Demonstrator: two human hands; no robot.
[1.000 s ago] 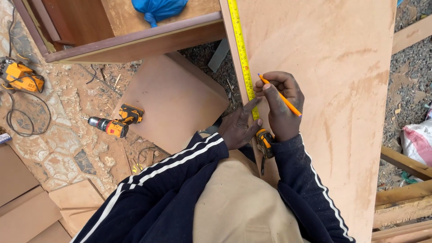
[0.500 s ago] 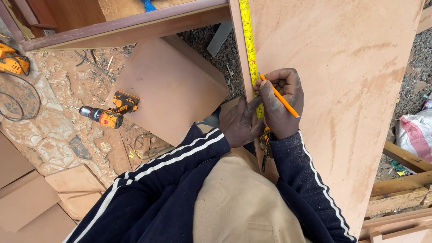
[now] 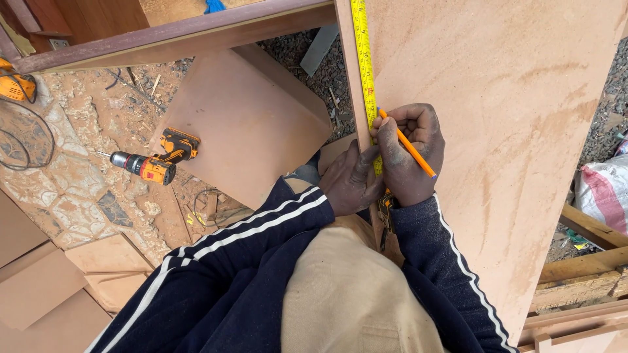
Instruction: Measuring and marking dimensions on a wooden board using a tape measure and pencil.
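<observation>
Your right hand (image 3: 409, 157) is closed around an orange pencil (image 3: 407, 144), a little right of the middle of the frame. Its tip touches the big board (image 3: 510, 131) right beside the yellow tape measure (image 3: 364, 59). Your left hand (image 3: 350, 183) sits just to the left, and its fingers press the tape flat near the board's left edge. It is not wrapped around anything, just pushing down.

The pencil looks light, thin and stiff. I think it could snap if you push too hard, so hold it low, near the tip, as you do now. Its long way runs on a slant, with the tip up and to the left and the back end down and to the right.

The tape looks thin and bendy, and may slide if your fingers lift off. It runs straight up to the top of the frame, along the board's edge.

On the stony ground at the left lies a drill (image 3: 147, 163), well apart from your hands, next to a smaller flat panel (image 3: 248, 124).
</observation>
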